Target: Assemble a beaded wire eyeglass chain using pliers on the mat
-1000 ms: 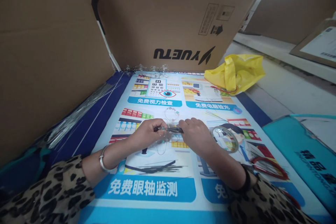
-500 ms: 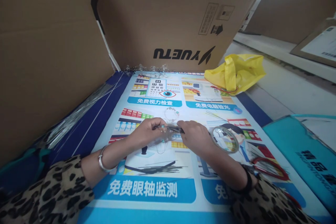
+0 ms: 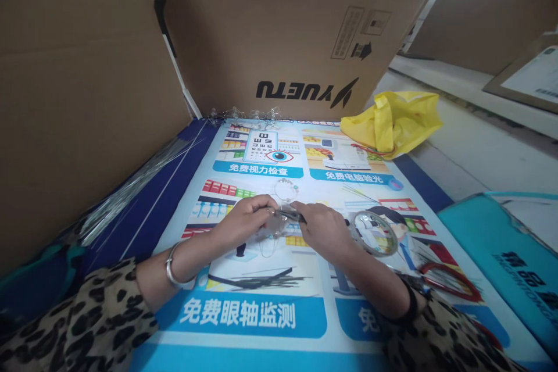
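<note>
we find the left forearm (image 3: 152, 283) angled inward from the lower left, its wrist (image 3: 192, 257) nearly straight, and the left hand (image 3: 244, 221) at mid-view with fingers (image 3: 261, 201) bent forward in a pinch. we record the right forearm (image 3: 383, 286) slanting in from the lower right, with the right hand (image 3: 326, 229) back uppermost and curled in a grip, most of its fingers hidden from us beneath. we note both hands about level, facing each other, near but apart, the sleeves ending short of the wrists.
</note>
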{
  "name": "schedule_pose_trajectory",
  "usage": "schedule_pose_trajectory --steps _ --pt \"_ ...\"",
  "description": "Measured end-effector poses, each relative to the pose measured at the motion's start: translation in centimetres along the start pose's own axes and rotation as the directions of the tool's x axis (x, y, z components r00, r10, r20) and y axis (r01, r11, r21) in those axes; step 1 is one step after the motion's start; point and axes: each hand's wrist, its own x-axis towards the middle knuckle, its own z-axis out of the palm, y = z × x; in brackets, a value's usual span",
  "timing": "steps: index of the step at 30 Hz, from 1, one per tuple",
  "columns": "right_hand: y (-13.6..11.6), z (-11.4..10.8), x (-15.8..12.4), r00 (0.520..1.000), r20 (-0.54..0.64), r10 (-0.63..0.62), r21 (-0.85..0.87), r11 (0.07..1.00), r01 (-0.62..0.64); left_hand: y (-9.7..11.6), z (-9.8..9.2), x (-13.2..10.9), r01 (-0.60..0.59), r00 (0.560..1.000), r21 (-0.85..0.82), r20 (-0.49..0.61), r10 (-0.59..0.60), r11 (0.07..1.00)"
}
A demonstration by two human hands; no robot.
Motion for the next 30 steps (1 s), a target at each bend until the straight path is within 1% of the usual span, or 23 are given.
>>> schedule_pose_trajectory --steps 4,10,15,19,24,27,30 --pt "-0.09 0.20 0.07 1.000 -0.020 0.010 -0.047 0.999 -0.011 -0.11 0.17 0.07 0.050 0.999 -0.039 0.020 -0.049 0.998" --pt "-0.05 0.28 -0.03 1.000 -0.028 0.010 -0.038 0.999 -0.011 0.43 0.17 -0.04 0.128 0.991 -0.064 0.046 -0.125 0.990" --pt "-0.13 0.25 -0.03 0.999 -0.034 0.005 -0.041 0.999 -0.006 0.33 0.09 0.03 0.141 0.989 -0.064 0.056 -0.137 0.988" --pt "-0.04 0.18 0.04 1.000 -0.023 -0.002 -0.039 0.999 0.001 -0.03 0.02 0.12 0.094 0.994 -0.018 0.055 -0.092 0.995" --pt "0.34 -0.07 0.17 0.996 -0.033 -0.081 -0.034 0.996 0.080 -0.10 -0.01 0.10 0.002 1.000 0.119 0.029 -0.006 0.993" --pt "0.39 -0.36 0.13 0.992 -0.037 -0.123 -0.073 0.990 0.120 -0.01 0.06 0.07 -0.032 0.999 0.184 0.008 0.031 0.982" --pt "0.21 -0.65 0.05 0.993 -0.023 -0.115 -0.144 0.983 0.110 -0.02 0.15 0.07 -0.054 0.998 0.248 -0.005 0.057 0.967"
